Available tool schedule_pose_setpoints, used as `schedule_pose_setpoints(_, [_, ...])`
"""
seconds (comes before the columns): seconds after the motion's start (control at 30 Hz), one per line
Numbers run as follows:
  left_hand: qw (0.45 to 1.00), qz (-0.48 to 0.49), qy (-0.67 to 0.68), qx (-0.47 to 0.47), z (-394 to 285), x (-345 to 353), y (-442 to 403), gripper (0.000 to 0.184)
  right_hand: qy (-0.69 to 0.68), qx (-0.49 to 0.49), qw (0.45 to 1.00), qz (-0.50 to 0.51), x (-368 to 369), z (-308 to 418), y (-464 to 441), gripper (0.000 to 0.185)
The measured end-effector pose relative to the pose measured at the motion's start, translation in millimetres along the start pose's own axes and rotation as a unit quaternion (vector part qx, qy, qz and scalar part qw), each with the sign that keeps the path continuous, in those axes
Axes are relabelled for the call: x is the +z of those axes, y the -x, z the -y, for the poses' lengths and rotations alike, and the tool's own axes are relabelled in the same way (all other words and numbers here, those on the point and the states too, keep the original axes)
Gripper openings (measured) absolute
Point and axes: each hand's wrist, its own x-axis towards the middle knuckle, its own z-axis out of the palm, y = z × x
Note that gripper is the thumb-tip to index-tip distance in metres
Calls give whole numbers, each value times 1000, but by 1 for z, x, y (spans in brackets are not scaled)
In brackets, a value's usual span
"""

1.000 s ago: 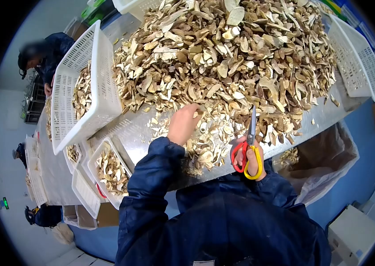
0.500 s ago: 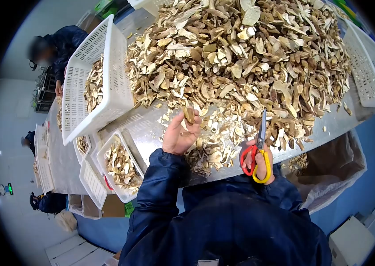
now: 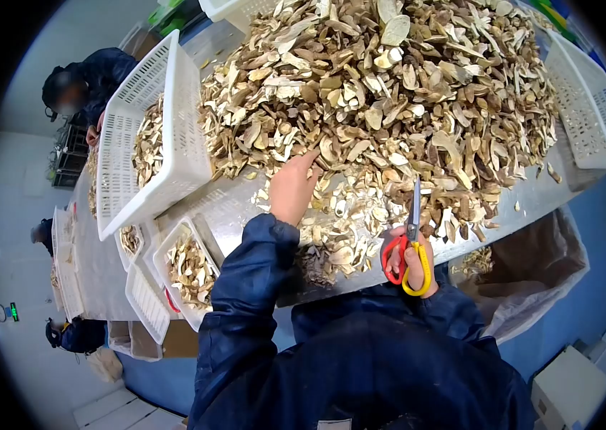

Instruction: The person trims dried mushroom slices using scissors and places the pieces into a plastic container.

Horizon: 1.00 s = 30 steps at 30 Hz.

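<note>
A large heap of dried mushroom slices (image 3: 389,107) covers the metal table (image 3: 235,204). At the heap's near edge, my left hand (image 3: 293,189) reaches in with its back towards me. Its fingertips touch the slices and look spread, with no piece plainly held; some fingers are hidden. Closer to me, my right hand (image 3: 420,271) grips scissors (image 3: 413,235) with one red and one yellow handle. Their blades are together and point away from me. Between my hands lie small pale mushroom trimmings (image 3: 346,229).
A white perforated basket (image 3: 190,132) with slices stands at the left, and another white basket (image 3: 590,107) at the right. A smaller white tray (image 3: 211,266) holds slices. Below the table edge is a lined bin (image 3: 543,265). A co-worker (image 3: 95,82) bends over the far left.
My left hand has turned over and moved forward to the heap. The brown slice it held up is no longer visible in it. My right hand keeps the scissors nearly in place.
</note>
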Motion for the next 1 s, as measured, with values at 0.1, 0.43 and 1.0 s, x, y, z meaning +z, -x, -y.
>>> schedule_pose_setpoints(0.1, [998,41,-36,-21,-5,3,-3,18,-1,-1,1000,0,0,0,1,53])
schedule_pose_setpoints(0.43, [675,46,661,-324,31,-34,48,4,16,3,1000,0,-1,-1,1,56])
schedule_pose_setpoints(1.0, [967,83,214,-109,27,-28,48,15,15,1,1000,-10,1,-1,1,52])
